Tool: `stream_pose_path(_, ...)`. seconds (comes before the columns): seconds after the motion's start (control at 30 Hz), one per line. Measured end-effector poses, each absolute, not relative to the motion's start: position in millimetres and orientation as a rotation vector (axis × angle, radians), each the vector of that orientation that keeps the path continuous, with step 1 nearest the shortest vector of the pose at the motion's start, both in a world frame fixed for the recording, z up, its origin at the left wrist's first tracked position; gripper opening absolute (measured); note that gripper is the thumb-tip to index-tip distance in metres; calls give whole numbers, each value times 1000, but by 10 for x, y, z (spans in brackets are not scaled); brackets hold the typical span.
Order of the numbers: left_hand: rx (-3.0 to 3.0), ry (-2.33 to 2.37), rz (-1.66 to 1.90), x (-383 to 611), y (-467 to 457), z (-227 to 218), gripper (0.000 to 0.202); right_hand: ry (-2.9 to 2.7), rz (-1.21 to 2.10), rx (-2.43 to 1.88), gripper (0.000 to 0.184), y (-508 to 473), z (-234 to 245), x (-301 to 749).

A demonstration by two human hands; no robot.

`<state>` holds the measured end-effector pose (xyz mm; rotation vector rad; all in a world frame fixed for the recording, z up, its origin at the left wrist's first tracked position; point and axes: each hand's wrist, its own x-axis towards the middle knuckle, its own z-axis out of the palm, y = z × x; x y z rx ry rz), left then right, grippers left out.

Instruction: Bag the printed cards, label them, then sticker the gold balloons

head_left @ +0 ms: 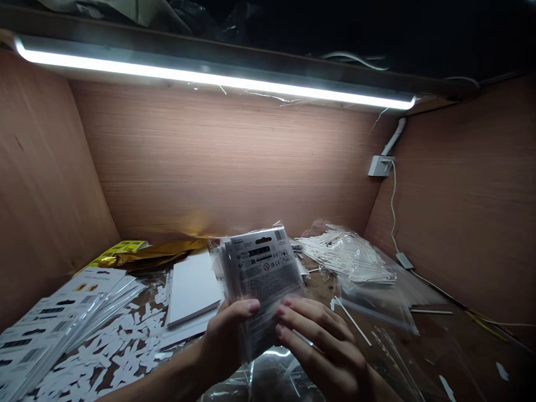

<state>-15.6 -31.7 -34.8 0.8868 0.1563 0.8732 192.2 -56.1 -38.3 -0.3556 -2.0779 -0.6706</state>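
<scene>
The left hand (228, 343) and right hand (322, 346) clamp a film-wrapped packet (262, 279) together; its slippery wrap could slide free, dropping it toward the bagged white sticks (347, 257) at two o'clock.

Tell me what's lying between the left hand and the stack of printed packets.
In the head view, white paper cut-outs lie between the left hand and the stack of printed packets.
</scene>
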Motion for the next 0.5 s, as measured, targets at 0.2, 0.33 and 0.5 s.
stream_pose_path(0.2,816,138,907,-181,-283,-297,48,-2074,-819,-395,27,-572,-299,1907)
stream_pose_path(0.33,745,136,930,-93,-374,-381,44,-2072,-859,-366,25,-547,-322,1924)
stream_pose_path(0.5,706,125,902,-72,-386,-387,40,-2030,-845,-414,24,-521,-370,1931)
